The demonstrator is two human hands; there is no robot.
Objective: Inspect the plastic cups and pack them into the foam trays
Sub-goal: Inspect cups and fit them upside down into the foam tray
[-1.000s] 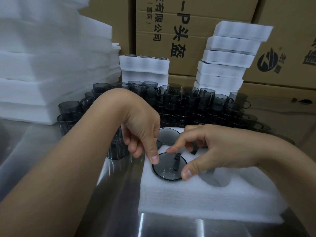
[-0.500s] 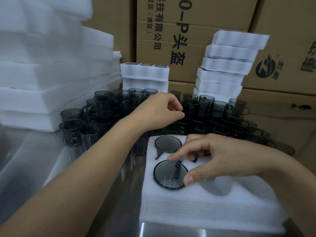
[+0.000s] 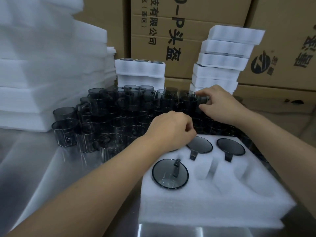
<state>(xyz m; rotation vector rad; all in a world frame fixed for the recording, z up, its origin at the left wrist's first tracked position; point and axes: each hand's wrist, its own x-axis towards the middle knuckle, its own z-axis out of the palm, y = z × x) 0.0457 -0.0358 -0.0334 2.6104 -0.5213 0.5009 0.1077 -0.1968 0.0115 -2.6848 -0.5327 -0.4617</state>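
Head view, loose cups (image 3: 106, 117): many crowd far left, unpacked.
Foam tray (image 3: 213, 202): near right; three seated cups (image 3: 170, 174), two near pockets empty.
Left hand (image 3: 171, 130): curled at the tray's far-left corner; contents hidden.
Right hand (image 3: 220, 103): thumb and fingers bracket a far cup; grip unclear.

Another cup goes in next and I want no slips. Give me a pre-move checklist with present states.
1. Free pockets in the tray: ok, two open in the front row.
2. Packed cups seated: ok, three sit in their pockets.
3. Right hand gripping one of the loose cups: cannot tell.
4. Left hand free: cannot tell, fingers curled.
5. Back-left pocket free: cannot tell, left hand covers it.
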